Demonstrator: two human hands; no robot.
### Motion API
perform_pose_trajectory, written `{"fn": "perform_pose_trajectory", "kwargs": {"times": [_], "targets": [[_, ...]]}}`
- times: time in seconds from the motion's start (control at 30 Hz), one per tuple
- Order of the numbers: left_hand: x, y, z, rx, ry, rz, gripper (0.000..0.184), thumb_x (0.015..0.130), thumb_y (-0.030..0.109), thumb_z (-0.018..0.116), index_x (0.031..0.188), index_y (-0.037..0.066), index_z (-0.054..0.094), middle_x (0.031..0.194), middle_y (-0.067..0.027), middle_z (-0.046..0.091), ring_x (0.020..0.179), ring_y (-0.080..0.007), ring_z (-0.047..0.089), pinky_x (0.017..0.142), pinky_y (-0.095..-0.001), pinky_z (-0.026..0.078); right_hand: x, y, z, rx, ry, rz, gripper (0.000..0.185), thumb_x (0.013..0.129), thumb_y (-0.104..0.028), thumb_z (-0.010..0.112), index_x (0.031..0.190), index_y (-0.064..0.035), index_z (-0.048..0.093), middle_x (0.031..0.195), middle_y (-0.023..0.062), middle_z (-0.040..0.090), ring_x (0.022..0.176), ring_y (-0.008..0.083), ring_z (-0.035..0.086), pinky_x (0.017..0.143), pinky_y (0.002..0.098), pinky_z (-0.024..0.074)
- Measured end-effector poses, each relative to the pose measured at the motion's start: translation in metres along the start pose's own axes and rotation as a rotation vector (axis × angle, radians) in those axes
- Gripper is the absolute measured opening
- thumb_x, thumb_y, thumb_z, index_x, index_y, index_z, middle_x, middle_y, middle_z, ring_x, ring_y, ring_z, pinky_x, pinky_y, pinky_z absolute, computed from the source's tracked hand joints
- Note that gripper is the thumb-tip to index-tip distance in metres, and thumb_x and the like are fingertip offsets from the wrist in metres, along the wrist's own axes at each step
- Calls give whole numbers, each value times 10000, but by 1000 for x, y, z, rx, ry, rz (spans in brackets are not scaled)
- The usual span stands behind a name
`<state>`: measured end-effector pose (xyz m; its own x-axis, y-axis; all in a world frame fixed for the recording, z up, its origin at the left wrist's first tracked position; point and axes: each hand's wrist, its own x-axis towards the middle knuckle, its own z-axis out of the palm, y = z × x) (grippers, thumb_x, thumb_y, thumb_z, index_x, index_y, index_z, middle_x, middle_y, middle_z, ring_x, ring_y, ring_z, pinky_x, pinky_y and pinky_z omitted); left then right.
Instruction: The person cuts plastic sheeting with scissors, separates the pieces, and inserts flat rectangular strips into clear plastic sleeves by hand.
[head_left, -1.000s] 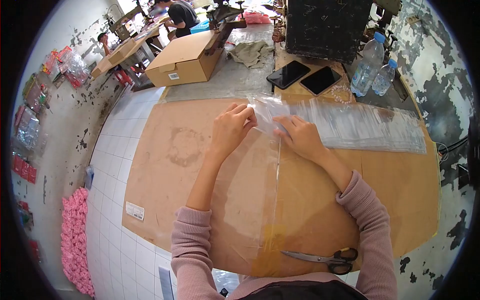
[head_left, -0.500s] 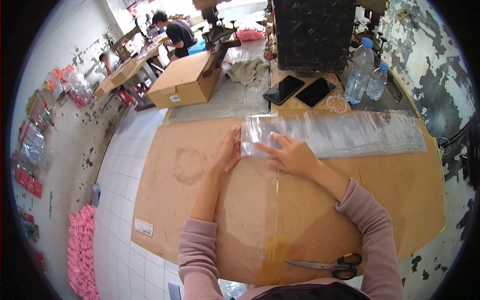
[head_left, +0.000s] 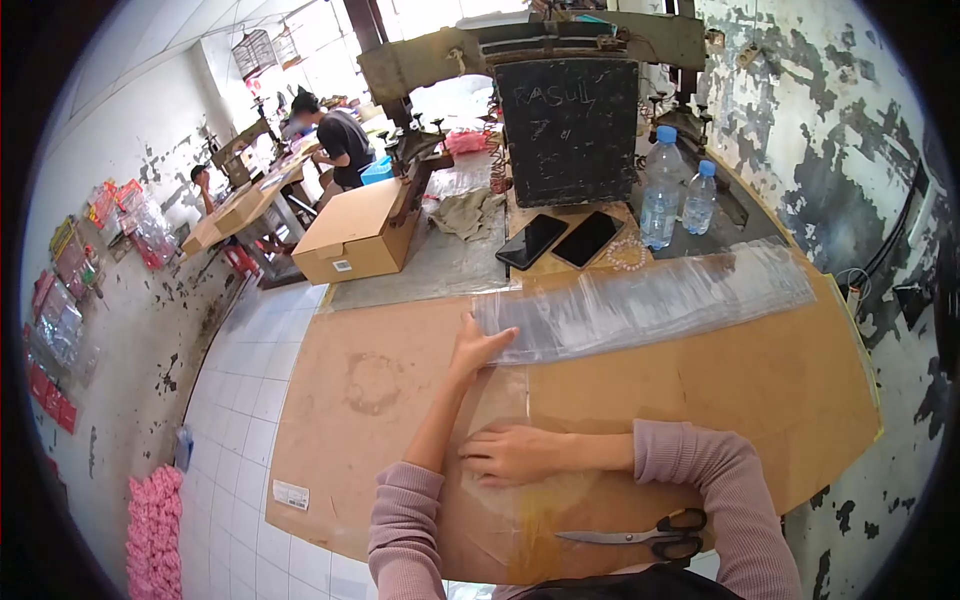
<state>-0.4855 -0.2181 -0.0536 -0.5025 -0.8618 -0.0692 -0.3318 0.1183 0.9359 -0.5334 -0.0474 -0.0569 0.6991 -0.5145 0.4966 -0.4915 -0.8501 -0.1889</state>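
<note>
A long row of overlapping clear plastic bags [head_left: 650, 302] lies across the back of the cardboard-covered table [head_left: 330, 420]. At its left end rests my left hand [head_left: 482, 345], thumb apart from the fingers and laid on the plastic's edge. Nearer to me, my right hand [head_left: 512, 455] lies palm down on the cardboard, left of centre, with fingers slightly bent and nothing visible in it. Black-handled scissors [head_left: 640, 535] lie by the front edge, below my right forearm.
Two phones [head_left: 531, 242], a bead bracelet [head_left: 627, 254] and two water bottles [head_left: 660, 190] stand or lie behind the plastic. A cardboard box [head_left: 355, 235] and a grey cloth [head_left: 466, 214] are at the back left. Two people [head_left: 343, 140] sit at a far table.
My right hand has left the plastic and moved down toward me onto the cardboard. My left hand stays at the plastic's left end, its thumb now over the edge. The view has tilted upward.
</note>
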Motion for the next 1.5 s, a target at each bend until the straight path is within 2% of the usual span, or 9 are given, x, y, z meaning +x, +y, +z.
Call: {"fn": "perform_pose_trajectory", "kwargs": {"times": [0.33, 0.53, 0.57, 0.7, 0.83, 0.93, 1.2, 1.33, 1.5], "targets": [[-51, -9, -60, -169, -191, 144, 410, 842, 27, 536, 1231, 22, 409, 870, 9, 519, 739, -78, 470, 664, -234, 423, -62, 7, -84, 125, 142, 235, 259, 860, -252, 570, 1018, -47, 558, 1065, 132, 537, 1013, 297, 525, 867, 400, 448], [-89, -43, -166, -147, -157, 6, 503, 805, 59, 536, 1286, 5, 397, 929, 0, 540, 811, -85, 489, 730, -239, 424, -240, 92, -199, -451, 541, 943, 252, 817, -136, 592, 1049, -43, 568, 1096, 144, 576, 998, 302, 539, 884, 377, 415], [-92, -55, -184, -206, -146, -55, 516, 799, 67, 543, 1290, 0, 396, 969, -14, 554, 849, -95, 503, 757, -244, 427, -283, 111, -229, -660, 193, 996, 273, 835, -181, 566, 1063, -31, 566, 1112, 158, 566, 1003, 307, 536, 899, 396, 407], [-98, -77, -213, -122, -94, -122, 532, 807, 118, 558, 1295, -17, 394, 1124, -84, 563, 995, -157, 532, 855, -268, 426, -349, 128, -219, -942, 237, 1704, 411, 814, -284, 585, 1101, 9, 555, 1027, 186, 596, 989, 315, 550, 915, 422, 399], [-85, -62, -206, -111, -10, -235, 506, 833, 177, 567, 1276, -18, 419, 1125, -114, 563, 1022, -191, 532, 874, -287, 427, -287, 86, -206, -936, 96, 1700, 507, 748, -330, 646, 1105, 19, 556, 976, 182, 615, 923, 322, 583, 832, 431, 452], [-69, -89, -218, -15, -1, -252, 492, 843, 192, 569, 1266, -17, 432, 1123, -113, 566, 1020, -193, 535, 878, -296, 433, -286, 82, -235, -239, -32, 1749, 685, 704, -430, 676, 1200, 9, 504, 1200, 226, 515, 1098, 336, 499, 930, 392, 396], [-90, -76, -197, -268, -17, -101, 470, 870, 158, 557, 1278, -25, 416, 1173, -112, 550, 1064, -187, 530, 918, -317, 428, -336, 33, -226, 502, 830, 1374, 576, 768, -228, 677, 1257, -25, 451, 1088, 78, 581, 899, 167, 571, 748, 269, 470], [-95, -62, -186, -211, 35, -147, 495, 870, 174, 578, 1291, -16, 403, 1149, -88, 557, 1028, -159, 530, 896, -294, 423, -334, 26, -241, 438, 486, 1545, 478, 804, -153, 639, 1231, -36, 458, 975, 28, 559, 869, 129, 539, 779, 264, 440], [-92, -52, -190, -225, 207, 35, 382, 872, 183, 584, 1214, 51, 477, 978, -14, 570, 880, -82, 523, 781, -236, 434, -333, 33, -256, 605, 852, 1286, 405, 831, -129, 614, 1194, -23, 470, 940, 19, 561, 830, 117, 534, 734, 249, 445]]}}
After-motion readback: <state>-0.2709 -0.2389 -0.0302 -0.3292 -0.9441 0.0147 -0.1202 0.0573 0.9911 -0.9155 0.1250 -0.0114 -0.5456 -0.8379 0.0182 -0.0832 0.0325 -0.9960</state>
